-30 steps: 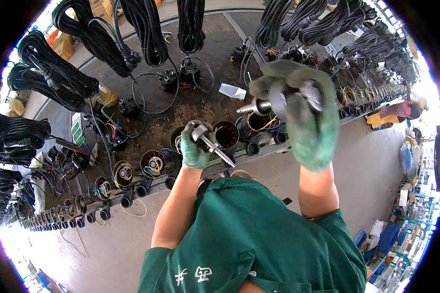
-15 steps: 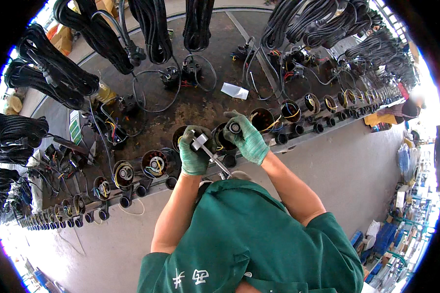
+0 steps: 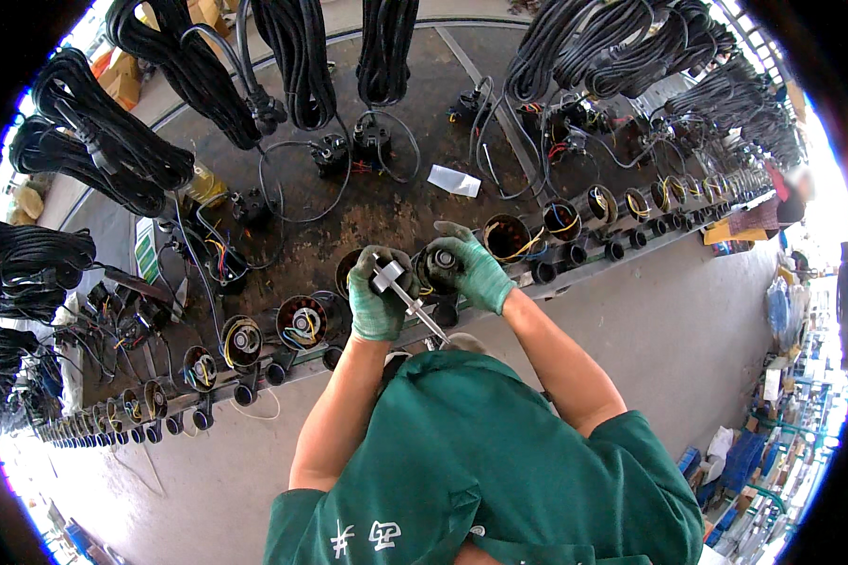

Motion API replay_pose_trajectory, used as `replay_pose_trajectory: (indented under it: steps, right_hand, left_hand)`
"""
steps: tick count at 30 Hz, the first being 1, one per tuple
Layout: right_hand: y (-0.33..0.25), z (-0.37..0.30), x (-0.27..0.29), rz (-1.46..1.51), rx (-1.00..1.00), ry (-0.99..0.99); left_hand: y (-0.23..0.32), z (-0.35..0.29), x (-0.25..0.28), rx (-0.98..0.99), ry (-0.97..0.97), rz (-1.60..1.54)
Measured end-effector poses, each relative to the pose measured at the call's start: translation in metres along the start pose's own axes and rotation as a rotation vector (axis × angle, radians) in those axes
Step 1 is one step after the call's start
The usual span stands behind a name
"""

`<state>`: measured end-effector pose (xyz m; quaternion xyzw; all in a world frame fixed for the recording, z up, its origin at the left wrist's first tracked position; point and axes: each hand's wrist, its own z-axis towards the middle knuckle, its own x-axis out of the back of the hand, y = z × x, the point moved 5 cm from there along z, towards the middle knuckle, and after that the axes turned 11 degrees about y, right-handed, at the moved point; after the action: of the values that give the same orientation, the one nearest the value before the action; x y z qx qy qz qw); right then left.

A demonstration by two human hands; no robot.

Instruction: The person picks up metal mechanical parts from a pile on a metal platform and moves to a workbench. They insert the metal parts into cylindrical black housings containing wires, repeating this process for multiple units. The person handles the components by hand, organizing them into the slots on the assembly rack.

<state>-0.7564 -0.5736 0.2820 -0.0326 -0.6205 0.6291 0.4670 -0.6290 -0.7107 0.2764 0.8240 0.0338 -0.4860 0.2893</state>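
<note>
My left hand [image 3: 377, 306], in a green work glove with a dark palm, is closed around a silver metal tool [image 3: 408, 299]. The tool has a blocky head by my fingers and a straight shaft slanting down toward my body. My right hand [image 3: 479, 271], gloved the same way, wraps round a dark round part [image 3: 442, 261] with a ringed hub at its centre. Its fingers curl over the far side of that part, which sits right at a housing in the row; whether it is inside is hidden. Just right of this hand, an open black motor housing [image 3: 506, 235] shows copper windings and coloured wires.
A long row of black cylindrical housings [image 3: 302, 321] lines the near edge of the dark, worn table [image 3: 386, 215]. Coiled black cables [image 3: 294, 61] hang above the far side. A white piece of paper [image 3: 453, 180] and wired switch parts [image 3: 371, 137] lie on the tabletop.
My right hand has shifted slightly left and down, with the dark round part lower in its grasp. My left hand and the metal tool have moved slightly right.
</note>
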Motion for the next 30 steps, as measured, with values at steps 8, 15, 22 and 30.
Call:
replay_pose_trajectory:
  steps: [8,15,22,30]
  right_hand:
    - [-0.009,0.004,0.003,0.029,-0.099,-0.231]
    - [-0.003,-0.004,0.003,-0.148,0.049,-0.150]
    - [-0.013,0.004,0.001,-0.383,-0.009,-0.270]
    - [-0.028,-0.051,0.045,-0.221,-0.047,0.078]
  left_hand:
    - [0.002,-0.001,-0.002,0.016,-0.025,0.002]
    - [0.001,0.000,-0.003,0.009,0.001,-0.058]
    - [0.000,-0.001,-0.003,0.039,-0.055,-0.099]
    - [0.005,-0.010,-0.011,-0.079,0.063,0.040]
